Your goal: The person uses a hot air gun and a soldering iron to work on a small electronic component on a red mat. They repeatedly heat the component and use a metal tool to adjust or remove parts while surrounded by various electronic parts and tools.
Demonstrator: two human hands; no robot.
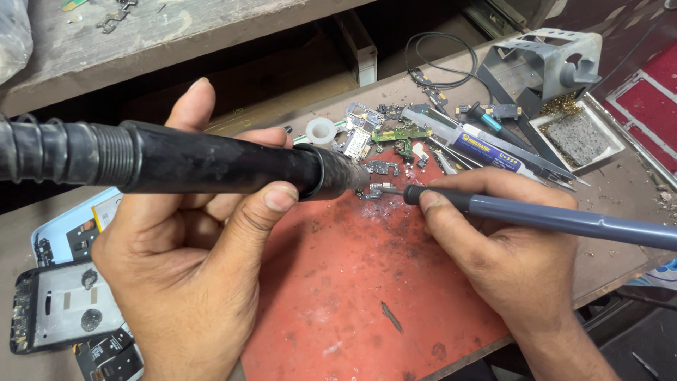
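With the left hand (190, 261) gripping the hot-air wand (211, 164) and the right hand (508, 247) holding the grey tool (550, 217), the tiny board (377, 190) on the red mat (352, 282) could scorch or blow away.

A worn wooden workbench (620, 212) carries a red mat (352, 296) beneath a dusty shelf (176, 35).

Illumination was even and moderately bright, apparently from above. Shadows under the left hand (190, 247) and right hand (508, 247) were soft on the red mat (352, 296). The recess under the shelf (169, 42), beyond the left hand, was dark and detail there was lost. The black hot-air handle (211, 162) showed a faint sheen. Focus was sharp around both hands; the bag at the far-left corner was slightly soft. Straight lines bowed mildly towards the edges.
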